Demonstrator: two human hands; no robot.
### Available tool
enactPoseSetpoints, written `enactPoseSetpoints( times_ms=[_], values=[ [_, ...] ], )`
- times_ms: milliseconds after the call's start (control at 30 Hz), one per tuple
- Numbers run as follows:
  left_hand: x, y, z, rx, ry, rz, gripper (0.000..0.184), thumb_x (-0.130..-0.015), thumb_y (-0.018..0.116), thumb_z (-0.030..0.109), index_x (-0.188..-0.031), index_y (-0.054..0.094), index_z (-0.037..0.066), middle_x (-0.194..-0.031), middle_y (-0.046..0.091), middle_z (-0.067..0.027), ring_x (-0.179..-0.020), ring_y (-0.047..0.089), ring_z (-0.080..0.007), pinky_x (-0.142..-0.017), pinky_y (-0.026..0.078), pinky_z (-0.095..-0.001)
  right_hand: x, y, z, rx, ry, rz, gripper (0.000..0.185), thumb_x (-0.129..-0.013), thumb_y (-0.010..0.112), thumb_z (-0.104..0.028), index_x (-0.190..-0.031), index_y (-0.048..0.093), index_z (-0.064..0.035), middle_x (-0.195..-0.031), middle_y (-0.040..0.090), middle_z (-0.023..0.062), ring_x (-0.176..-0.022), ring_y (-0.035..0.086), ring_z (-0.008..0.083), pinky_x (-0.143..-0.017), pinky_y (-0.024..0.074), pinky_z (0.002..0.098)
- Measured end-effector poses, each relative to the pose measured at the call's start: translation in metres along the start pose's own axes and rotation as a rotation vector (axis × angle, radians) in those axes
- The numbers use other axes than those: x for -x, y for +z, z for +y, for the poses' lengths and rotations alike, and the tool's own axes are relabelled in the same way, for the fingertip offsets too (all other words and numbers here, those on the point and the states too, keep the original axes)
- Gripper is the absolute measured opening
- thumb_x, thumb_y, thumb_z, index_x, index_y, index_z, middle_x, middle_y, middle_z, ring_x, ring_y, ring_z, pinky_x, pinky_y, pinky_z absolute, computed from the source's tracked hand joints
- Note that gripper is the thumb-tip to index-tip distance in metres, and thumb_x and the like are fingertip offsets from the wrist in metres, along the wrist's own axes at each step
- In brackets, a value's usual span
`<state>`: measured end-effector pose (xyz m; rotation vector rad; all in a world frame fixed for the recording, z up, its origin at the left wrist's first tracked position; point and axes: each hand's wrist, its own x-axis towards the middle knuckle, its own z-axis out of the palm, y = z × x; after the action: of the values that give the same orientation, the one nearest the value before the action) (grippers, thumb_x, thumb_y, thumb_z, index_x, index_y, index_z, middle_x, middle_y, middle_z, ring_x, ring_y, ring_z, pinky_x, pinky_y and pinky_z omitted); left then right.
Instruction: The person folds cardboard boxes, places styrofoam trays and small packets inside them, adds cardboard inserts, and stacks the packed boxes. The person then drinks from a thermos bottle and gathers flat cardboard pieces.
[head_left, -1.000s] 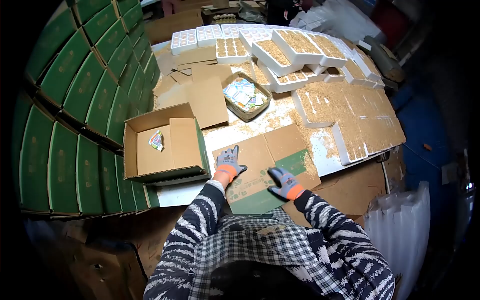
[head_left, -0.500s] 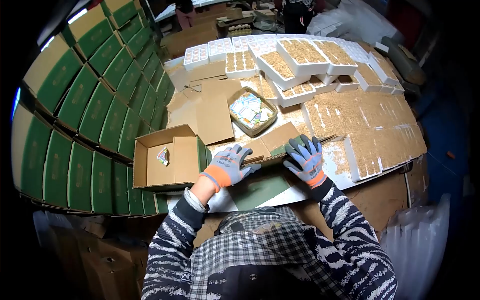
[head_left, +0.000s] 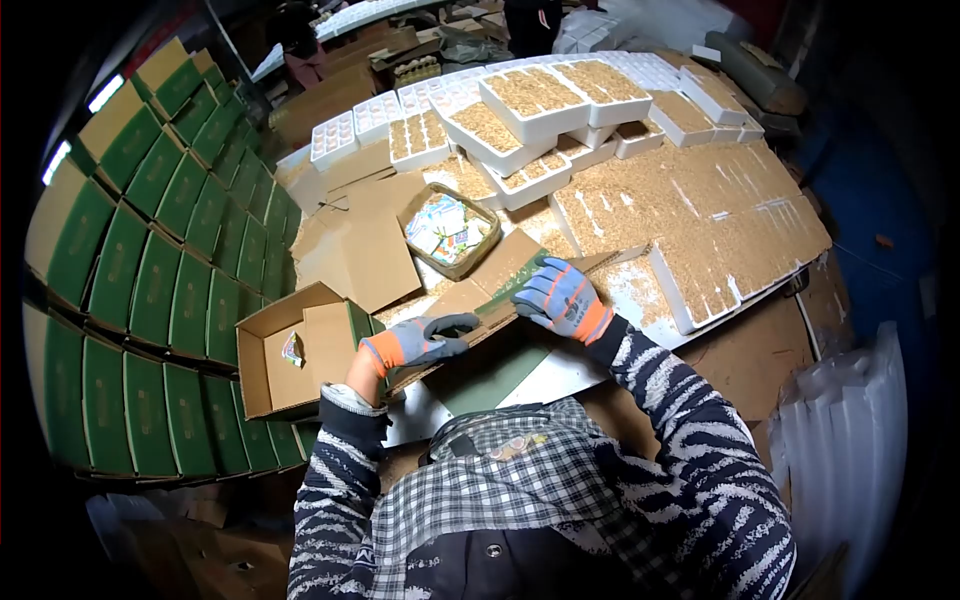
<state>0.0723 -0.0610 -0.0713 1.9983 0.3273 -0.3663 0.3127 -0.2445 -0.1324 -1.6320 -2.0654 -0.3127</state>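
Note:
A partly folded cardboard box (head_left: 512,256), brown with green printed faces, stands tilted in front of me. My left hand (head_left: 420,343), in a grey and orange work glove, grips its left part, with the fingers along the upper edge. Fingers curled over the same edge, my right hand (head_left: 565,298) holds it farther right. To the left sits an open carton (head_left: 275,375) with a small colourful packet (head_left: 292,349) inside. Behind the cardboard, a square basket (head_left: 487,246) holds several colourful packets. A flat brown cardboard sheet (head_left: 360,250) lies beside the basket.
Green cartons (head_left: 155,290) are stacked high on the left. White foam trays (head_left: 535,110) filled with brown shavings cover the back and right of the table. Clear plastic wrapping (head_left: 840,430) hangs at the lower right. Part of another person (head_left: 530,25) shows at the back.
My right hand has shifted left, its fingers now curled over the cardboard edge. The cardboard is more slanted, its left end lower. The whole view has turned slightly.

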Motion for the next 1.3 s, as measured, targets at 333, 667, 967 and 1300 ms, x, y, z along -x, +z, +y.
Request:
enactPoseSetpoints(
  times_ms=[333,667,967,1300],
  values=[
    [-0.028,-0.042,-0.022,-0.077,0.062,0.075,0.051,-0.088,0.068,0.037,-0.128,0.060,0.007,-0.119,0.066,-0.0091,-0.102,0.064,-0.0202,-0.090,0.050,-0.0326,-0.010,0.001,-0.007,0.286,0.194,0.139,0.053,-0.079,0.068,-0.044,-0.128,0.059,-0.0283,-0.134,0.054,0.0009,-0.124,0.047,0.0271,-0.111,0.0263,0.0515],
    [-0.027,-0.089,-0.037,-0.234,0.018,0.576,0.041,-0.090,0.065,0.024,-0.122,0.061,-0.001,-0.112,0.069,-0.0145,-0.097,0.065,-0.0184,-0.087,0.050,-0.0309,-0.017,-0.039,0.001,-0.150,-0.051,0.172,0.025,-0.074,0.067,-0.020,-0.099,0.070,-0.0178,-0.076,0.061,0.0018,-0.084,0.059,0.0245,-0.087,0.0445,0.0405],
    [-0.065,0.021,-0.009,-0.497,0.470,0.545,0.023,-0.091,0.058,0.017,-0.112,0.067,0.013,-0.106,0.068,-0.0062,-0.101,0.063,-0.0263,-0.094,0.047,-0.0394,0.004,0.011,-0.036,-0.426,0.009,-0.206,0.031,-0.083,0.060,-0.030,-0.105,0.066,-0.0079,-0.093,0.065,0.0117,-0.086,0.062,0.0274,-0.073,0.0481,0.0398],
    [-0.059,0.007,-0.062,0.291,0.065,0.232,0.030,-0.087,0.062,0.020,-0.115,0.066,0.009,-0.119,0.065,-0.0065,-0.104,0.063,-0.0176,-0.104,0.041,-0.0375,-0.030,-0.047,-0.051,-0.655,0.342,-0.870,0.059,-0.091,0.054,-0.042,-0.145,0.042,-0.0207,-0.125,0.061,0.0165,-0.115,0.057,0.0350,-0.102,0.0395,0.0463]
  ],
)
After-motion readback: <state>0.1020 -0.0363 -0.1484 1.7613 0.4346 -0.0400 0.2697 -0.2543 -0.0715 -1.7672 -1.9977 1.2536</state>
